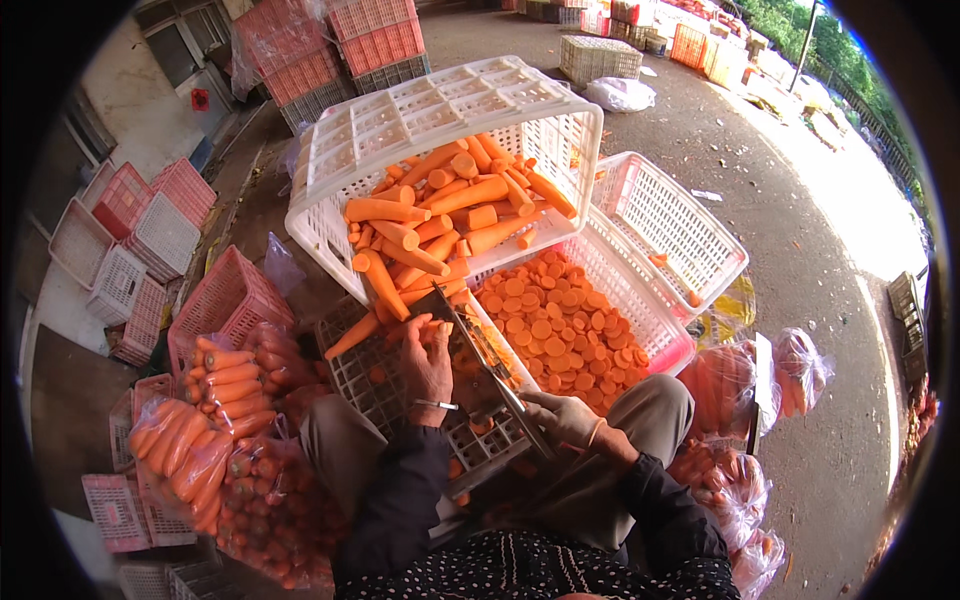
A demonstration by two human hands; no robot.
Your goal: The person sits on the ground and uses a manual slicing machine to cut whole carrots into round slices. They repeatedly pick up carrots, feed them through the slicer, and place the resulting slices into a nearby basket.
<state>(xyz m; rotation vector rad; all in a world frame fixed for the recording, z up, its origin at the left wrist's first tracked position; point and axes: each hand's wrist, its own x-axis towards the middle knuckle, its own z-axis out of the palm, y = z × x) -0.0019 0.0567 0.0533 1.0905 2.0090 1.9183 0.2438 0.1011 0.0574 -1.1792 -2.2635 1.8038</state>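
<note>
My left hand [427, 367], wearing a bracelet, holds a peeled carrot [421, 328] beside a long metal cutting blade [480, 349]. My gloved right hand [566, 416] grips the blade's near end, by the handle. The blade stands over a dark cutting board [480, 394] on an upturned plastic crate [499, 454] between my knees. Behind my left hand, a white plastic crate [442, 86] lies tipped on its side, with peeled carrots [457, 195] spilling towards me. Right of the blade, carrot slices [559, 322] fill much of a pink and white crate [671, 349].
Bagged carrots [232, 382] and a red crate [225, 300] crowd my left side. More bagged carrots [724, 382] stand by my right knee. A white crate [675, 225] sits beyond the slices. Stacked crates [375, 37] rise at the back; others [161, 232] line the left wall.
</note>
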